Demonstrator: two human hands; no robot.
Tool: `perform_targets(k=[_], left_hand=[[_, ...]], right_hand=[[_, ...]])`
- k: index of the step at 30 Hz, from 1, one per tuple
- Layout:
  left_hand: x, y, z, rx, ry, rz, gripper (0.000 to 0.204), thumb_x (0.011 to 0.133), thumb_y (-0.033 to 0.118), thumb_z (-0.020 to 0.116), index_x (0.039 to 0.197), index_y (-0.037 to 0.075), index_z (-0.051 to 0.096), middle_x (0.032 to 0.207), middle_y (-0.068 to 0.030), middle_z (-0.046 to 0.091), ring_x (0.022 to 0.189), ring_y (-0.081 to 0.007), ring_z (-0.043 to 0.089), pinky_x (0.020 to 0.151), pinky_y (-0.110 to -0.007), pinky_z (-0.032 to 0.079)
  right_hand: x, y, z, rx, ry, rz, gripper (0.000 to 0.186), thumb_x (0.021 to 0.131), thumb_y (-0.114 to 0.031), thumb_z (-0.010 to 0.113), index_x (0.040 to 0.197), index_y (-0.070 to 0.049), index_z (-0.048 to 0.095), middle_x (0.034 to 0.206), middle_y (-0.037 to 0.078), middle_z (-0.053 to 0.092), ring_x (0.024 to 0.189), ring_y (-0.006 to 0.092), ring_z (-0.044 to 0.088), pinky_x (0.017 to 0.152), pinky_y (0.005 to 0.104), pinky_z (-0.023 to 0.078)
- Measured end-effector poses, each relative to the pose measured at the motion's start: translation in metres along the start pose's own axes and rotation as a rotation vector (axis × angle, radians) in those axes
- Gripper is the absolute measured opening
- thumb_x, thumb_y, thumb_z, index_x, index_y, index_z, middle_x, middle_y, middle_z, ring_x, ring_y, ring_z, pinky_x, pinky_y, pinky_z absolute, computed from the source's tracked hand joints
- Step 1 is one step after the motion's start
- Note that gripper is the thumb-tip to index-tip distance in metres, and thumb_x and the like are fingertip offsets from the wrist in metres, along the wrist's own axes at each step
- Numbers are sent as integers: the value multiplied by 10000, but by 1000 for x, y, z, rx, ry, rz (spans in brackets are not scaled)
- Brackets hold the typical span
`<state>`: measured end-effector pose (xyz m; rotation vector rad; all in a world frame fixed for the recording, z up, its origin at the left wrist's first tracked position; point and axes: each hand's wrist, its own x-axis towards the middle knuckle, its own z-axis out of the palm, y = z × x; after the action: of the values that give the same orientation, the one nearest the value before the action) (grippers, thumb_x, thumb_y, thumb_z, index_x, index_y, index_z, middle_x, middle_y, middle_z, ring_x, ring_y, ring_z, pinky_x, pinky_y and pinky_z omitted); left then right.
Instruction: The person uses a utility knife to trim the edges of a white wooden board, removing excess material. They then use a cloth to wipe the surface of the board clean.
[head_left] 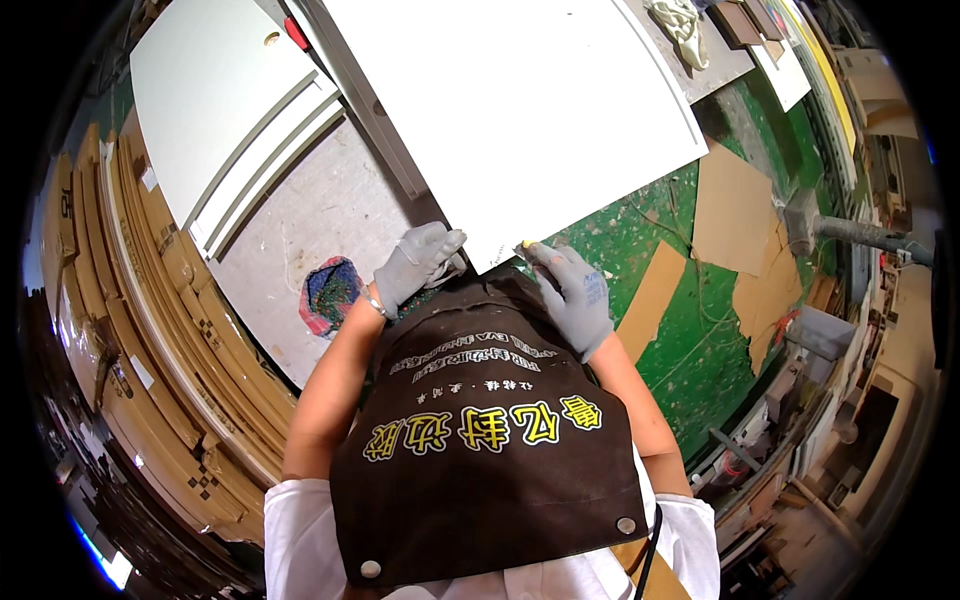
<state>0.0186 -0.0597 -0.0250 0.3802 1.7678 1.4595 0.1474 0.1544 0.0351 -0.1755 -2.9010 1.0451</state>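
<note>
We list: one large flat white rectangular panel, near corner toward the dark brown apron — placed, we judge, within easy reach. Grey-gloved left hand: fingers bent at the panel's left edge, perhaps steadying it; whether gripping, we cannot tell. Grey-gloved right hand: pinching a small yellow object beside the corner, apparently for fine control.

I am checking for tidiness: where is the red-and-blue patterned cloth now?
In the head view, the cloth lies left of centre, just left of the left hand, by the pale grey board.
</note>
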Motion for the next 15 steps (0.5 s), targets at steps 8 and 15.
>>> perform_targets(k=[8, 15], left_hand=[[1, 3, -1, -4, -21, 42, 425, 966, 409, 539, 826, 15, 617, 726, -34, 637, 671, -93, 571, 617, -237, 454], [-6, -8, -9, -163, 151, 57, 333, 961, 338, 571, 852, 26, 616, 690, 6, 598, 637, -58, 540, 572, -215, 433]], right_hand=[[2, 0, 12, 358, 11, 72, 268, 892, -112, 580, 1149, -45, 617, 985, 145, 641, 867, 300, 631, 751, 346, 500], [-1, 18, 7, 87, 125, -11, 266, 870, -98, 585, 1134, -91, 616, 939, 125, 632, 849, 305, 623, 728, 369, 500]])
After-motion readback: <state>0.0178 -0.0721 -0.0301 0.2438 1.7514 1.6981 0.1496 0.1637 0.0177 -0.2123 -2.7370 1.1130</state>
